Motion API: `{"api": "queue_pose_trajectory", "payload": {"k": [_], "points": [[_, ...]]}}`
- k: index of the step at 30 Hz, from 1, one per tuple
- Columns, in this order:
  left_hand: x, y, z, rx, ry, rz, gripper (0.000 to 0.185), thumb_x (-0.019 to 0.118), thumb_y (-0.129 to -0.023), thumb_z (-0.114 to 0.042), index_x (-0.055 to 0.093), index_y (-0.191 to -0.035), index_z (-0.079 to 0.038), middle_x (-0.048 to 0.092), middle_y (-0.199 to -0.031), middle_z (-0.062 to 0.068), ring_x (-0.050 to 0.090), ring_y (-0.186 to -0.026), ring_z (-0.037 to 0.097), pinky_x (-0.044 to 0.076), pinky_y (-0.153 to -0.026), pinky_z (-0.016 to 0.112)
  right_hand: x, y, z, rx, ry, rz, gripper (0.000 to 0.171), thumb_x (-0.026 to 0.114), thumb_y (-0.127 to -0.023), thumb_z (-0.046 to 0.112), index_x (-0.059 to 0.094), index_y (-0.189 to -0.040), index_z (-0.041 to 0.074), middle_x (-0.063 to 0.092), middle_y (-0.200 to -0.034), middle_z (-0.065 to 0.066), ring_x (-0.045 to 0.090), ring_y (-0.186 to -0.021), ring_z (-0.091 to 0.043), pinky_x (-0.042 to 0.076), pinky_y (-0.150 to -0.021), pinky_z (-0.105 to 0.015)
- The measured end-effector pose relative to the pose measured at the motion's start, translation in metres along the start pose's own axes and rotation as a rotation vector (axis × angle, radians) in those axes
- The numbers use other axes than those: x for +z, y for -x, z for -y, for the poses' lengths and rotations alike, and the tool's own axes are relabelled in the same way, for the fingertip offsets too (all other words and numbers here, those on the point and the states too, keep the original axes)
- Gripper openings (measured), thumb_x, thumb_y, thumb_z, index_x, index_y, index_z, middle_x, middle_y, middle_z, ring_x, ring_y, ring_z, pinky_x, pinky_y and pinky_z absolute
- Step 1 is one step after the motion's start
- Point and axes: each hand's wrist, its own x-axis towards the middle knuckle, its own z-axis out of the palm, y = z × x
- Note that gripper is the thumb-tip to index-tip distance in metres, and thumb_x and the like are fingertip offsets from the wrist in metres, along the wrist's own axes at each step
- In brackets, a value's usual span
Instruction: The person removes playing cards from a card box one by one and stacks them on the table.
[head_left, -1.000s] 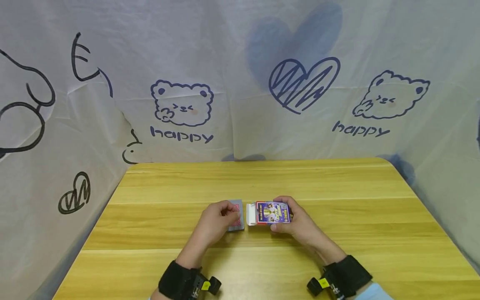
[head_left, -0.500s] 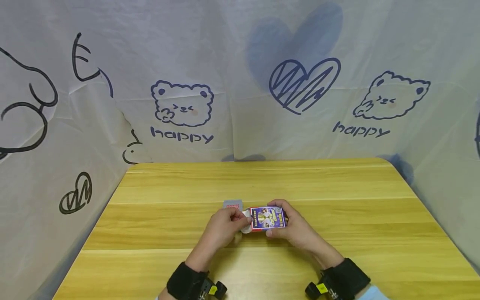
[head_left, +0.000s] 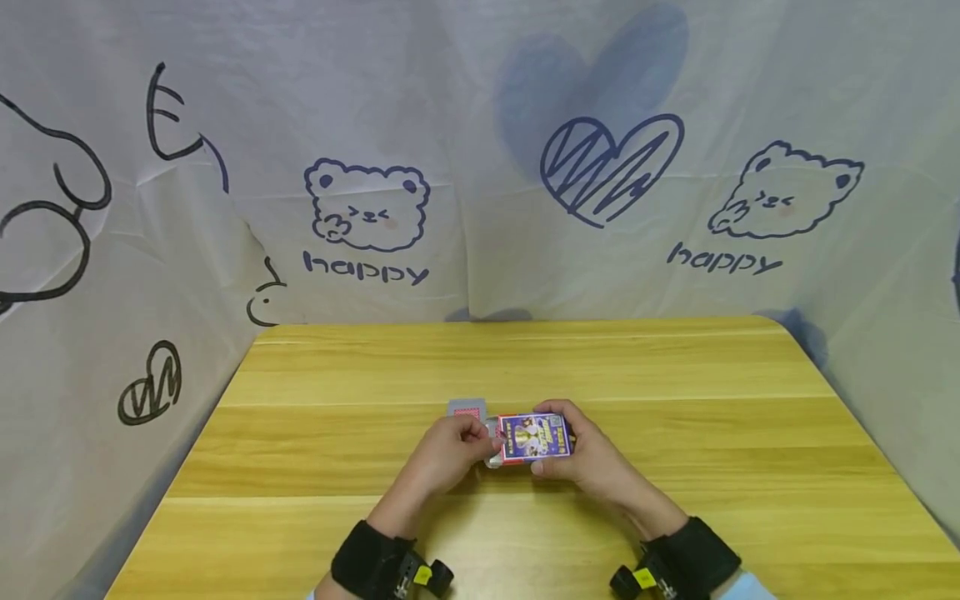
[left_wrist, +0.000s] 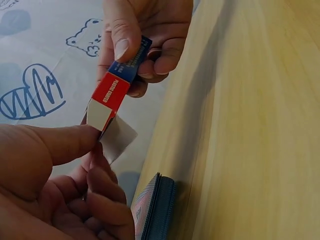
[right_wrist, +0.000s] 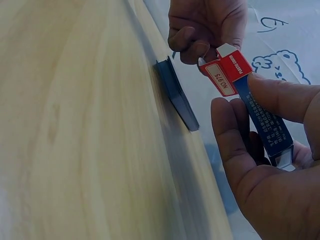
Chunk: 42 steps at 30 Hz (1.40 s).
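Note:
In the head view, my right hand [head_left: 581, 446] grips a purple, blue and red playing card box [head_left: 536, 437] by its sides, above the table. The box's open end faces left, with a white flap [left_wrist: 120, 140] hanging there in the left wrist view. At that end, my left hand [head_left: 453, 454] pinches with thumb and fingers. A narrow strip of a playing card [head_left: 492, 427] with a red-patterned back shows between those fingertips and the box; the fingers hide much of it. A stack of cards [head_left: 467, 408] lies on the table just behind my left hand.
The wooden table [head_left: 337, 450] reaches back to a pale cloth backdrop [head_left: 480, 167] with drawn bears and hearts. Black straps with small cameras sit on both wrists.
My left hand has moved from the stack to the box's open end. The box came slightly left and nearer. Over the last half second, a strip of card back has appeared at the opening.

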Motion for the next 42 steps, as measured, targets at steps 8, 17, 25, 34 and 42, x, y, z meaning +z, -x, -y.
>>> {"api": "queue_pose_trajectory", "payload": {"k": [8, 17, 25, 34, 42], "points": [[-0.002, -0.002, 0.002, -0.038, 0.077, -0.021, 0.020, 0.073, -0.101, -0.020, 0.068, -0.088, -0.005, 0.059, -0.071, 0.000, 0.050, -0.064, 0.013, 0.041, -0.058, 0.026, 0.000, 0.000, 0.002, 0.021, 0.029, -0.043, 0.076, 0.083, -0.089, 0.002, 0.041, -0.152, 0.008, 0.054, -0.135, -0.022, 0.058, -0.112, -0.028, 0.054, -0.090, -0.030], [-0.005, -0.001, 0.001, -0.044, 0.181, -0.029, 0.020, 0.068, -0.103, -0.018, 0.066, -0.091, -0.002, 0.056, -0.075, 0.002, 0.050, -0.069, 0.016, 0.043, -0.061, 0.028, -0.003, -0.002, 0.001, 0.027, 0.025, -0.077, 0.076, 0.084, -0.088, 0.001, 0.042, -0.151, 0.011, 0.052, -0.137, -0.023, 0.058, -0.113, -0.029, 0.053, -0.091, -0.032], [-0.009, -0.003, 0.003, -0.047, 0.227, -0.018, 0.019, 0.066, -0.105, -0.016, 0.064, -0.091, -0.003, 0.056, -0.077, 0.003, 0.049, -0.067, 0.016, 0.043, -0.062, 0.030, -0.006, -0.002, 0.001, 0.031, 0.015, -0.085, 0.076, 0.083, -0.088, 0.002, 0.042, -0.152, 0.010, 0.052, -0.138, -0.023, 0.059, -0.114, -0.029, 0.054, -0.091, -0.032], [-0.010, -0.007, 0.004, -0.084, 0.259, -0.061, 0.017, 0.065, -0.105, -0.014, 0.071, -0.100, 0.001, 0.060, -0.081, 0.005, 0.053, -0.071, 0.016, 0.047, -0.064, 0.030, -0.010, -0.003, -0.003, 0.024, -0.011, -0.080, 0.076, 0.080, -0.089, -0.003, 0.040, -0.153, 0.008, 0.050, -0.140, -0.025, 0.060, -0.112, -0.029, 0.057, -0.088, -0.030], [-0.015, -0.007, 0.005, -0.092, 0.337, -0.062, 0.017, 0.061, -0.107, -0.012, 0.067, -0.103, 0.003, 0.062, -0.085, 0.006, 0.057, -0.074, 0.015, 0.050, -0.066, 0.029, -0.016, -0.003, -0.005, 0.028, 0.008, -0.090, 0.077, 0.080, -0.090, -0.001, 0.039, -0.153, 0.010, 0.049, -0.139, -0.024, 0.060, -0.110, -0.028, 0.057, -0.086, -0.028]]}}
